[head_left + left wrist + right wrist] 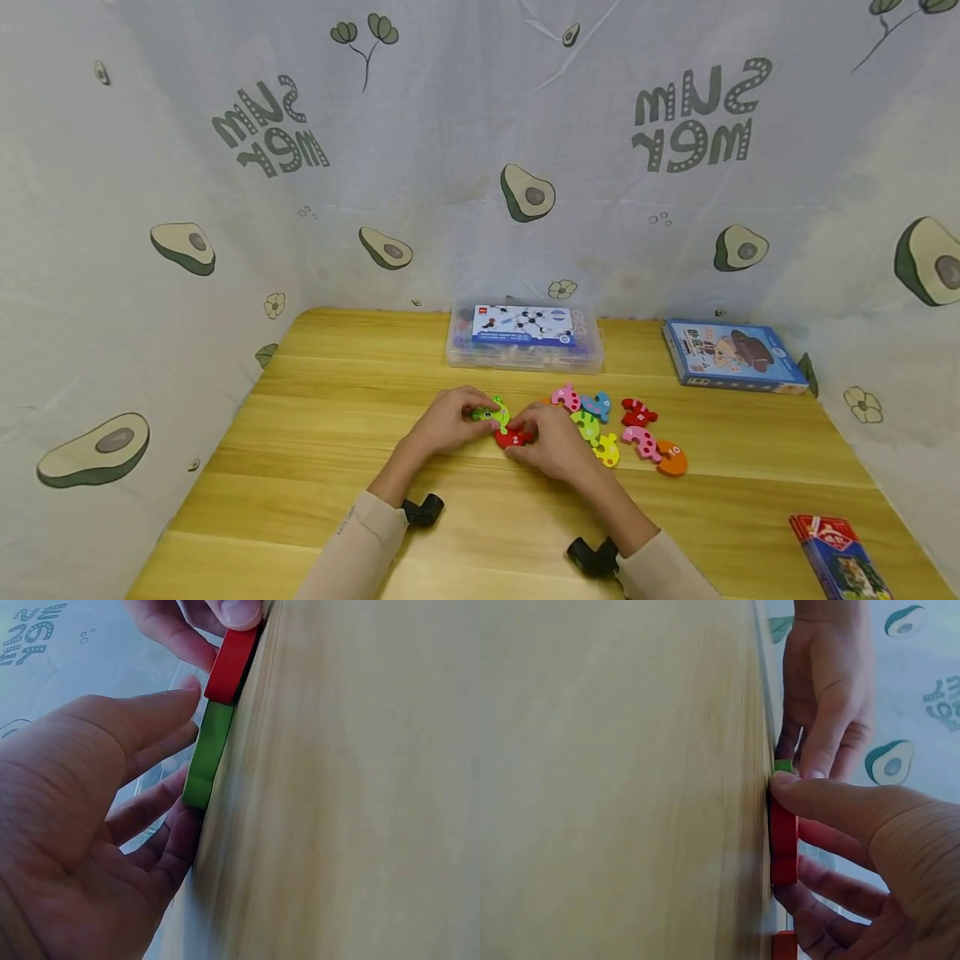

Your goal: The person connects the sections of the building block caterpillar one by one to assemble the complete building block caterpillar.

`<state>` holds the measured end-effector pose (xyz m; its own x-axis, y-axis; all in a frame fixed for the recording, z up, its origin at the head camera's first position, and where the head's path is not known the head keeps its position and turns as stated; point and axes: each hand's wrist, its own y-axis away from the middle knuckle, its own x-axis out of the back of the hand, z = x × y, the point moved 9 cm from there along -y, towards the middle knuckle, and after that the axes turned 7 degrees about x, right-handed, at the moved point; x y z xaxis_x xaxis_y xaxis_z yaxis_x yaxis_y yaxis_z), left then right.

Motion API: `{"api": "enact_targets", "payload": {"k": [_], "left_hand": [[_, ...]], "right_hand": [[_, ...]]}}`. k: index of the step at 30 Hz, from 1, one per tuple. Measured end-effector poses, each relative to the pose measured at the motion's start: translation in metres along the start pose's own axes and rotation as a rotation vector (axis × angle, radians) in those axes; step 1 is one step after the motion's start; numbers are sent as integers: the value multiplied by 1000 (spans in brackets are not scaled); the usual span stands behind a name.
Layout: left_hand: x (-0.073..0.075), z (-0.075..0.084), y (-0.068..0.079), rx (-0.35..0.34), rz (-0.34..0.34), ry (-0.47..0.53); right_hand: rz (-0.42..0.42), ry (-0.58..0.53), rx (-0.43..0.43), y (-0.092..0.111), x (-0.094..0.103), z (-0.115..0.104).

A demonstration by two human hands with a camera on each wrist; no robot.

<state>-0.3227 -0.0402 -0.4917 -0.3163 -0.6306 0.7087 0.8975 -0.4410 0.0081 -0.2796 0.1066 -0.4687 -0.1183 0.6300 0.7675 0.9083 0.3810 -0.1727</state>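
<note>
In the head view, my left hand [444, 423] holds a light green wooden puzzle piece [497, 412] with a smiling face, its fingers around the outer side. My right hand [557, 443] pinches a red puzzle piece [514, 438] marked 2 between thumb and fingers. The left wrist view shows the red piece [233, 666] meeting the end of the green one [208, 757], both low at the wooden tabletop. From the right wrist, my thumb lies along the near edge of the red piece [784, 840], while the green piece [783, 766] is mostly hidden.
Right of my right hand lie several coloured pieces, among them a yellow one [607, 451], a pink one [641, 442] and an orange 10 [672, 459]. Behind are a clear plastic case [588, 354] and a blue box [735, 356]. A red-and-blue packet [842, 557] lies front right.
</note>
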Motion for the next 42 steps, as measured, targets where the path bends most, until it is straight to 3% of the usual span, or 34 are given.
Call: {"api": "enact_targets", "payload": {"k": [7,11,15,22,29,36,42], "left_hand": [[0,1,0,17,8,-2],[-1,1,0,0,-6,9],[-2,-1,0,-14,-15,10],[-4,-4,0,-3,-24,16],[0,-4,3,12,-21,23],[-2,2,5,-27,-9,-36],[-5,4,6,25,-26,-98]], "right_hand": [[-65,-82,11,1,0,6],[-19,-99,0,6,13,16],[34,-62,-6,14,28,27],[17,43,-34,26,38,42],[-52,151,69,31,33,32],[-58,128,136,29,28,21],[-72,111,150,27,22,21]]}}
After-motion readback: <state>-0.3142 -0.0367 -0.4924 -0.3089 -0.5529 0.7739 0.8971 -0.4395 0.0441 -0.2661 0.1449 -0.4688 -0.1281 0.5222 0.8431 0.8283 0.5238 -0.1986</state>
